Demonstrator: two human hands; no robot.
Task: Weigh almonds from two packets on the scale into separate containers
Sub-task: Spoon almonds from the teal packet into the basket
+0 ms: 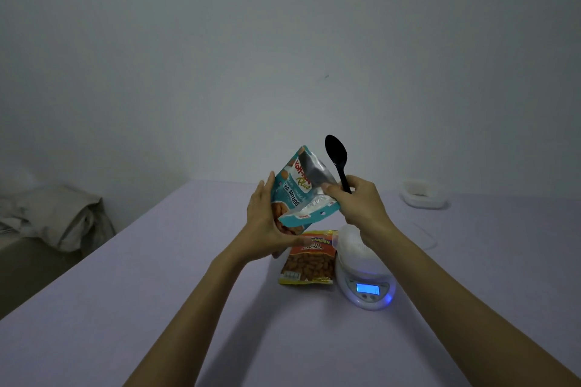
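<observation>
Two hands meet over the pale lilac bench (157, 308): the left hand (267, 223) cups the tilted teal almond pouch (298, 195), hiding its base, above a flat yellow-and-red almond packet (309, 261). The right hand (361, 207) pinches the pouch's opened edge and grips a black plastic spoon (337, 157), its wrist covering most of the white container (355, 245) on the white round scale (366, 287). Contents of a second white container (423, 196) at far right are too blurred to tell.

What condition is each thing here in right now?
teal packet: open, tilted, held in both hands
left hand: gripping packet
right hand: holding spoon, pinching packet's mouth
black spoon: empty, upright
yellow packet: lying flat
scale: lit, container on it
far container: open
</observation>
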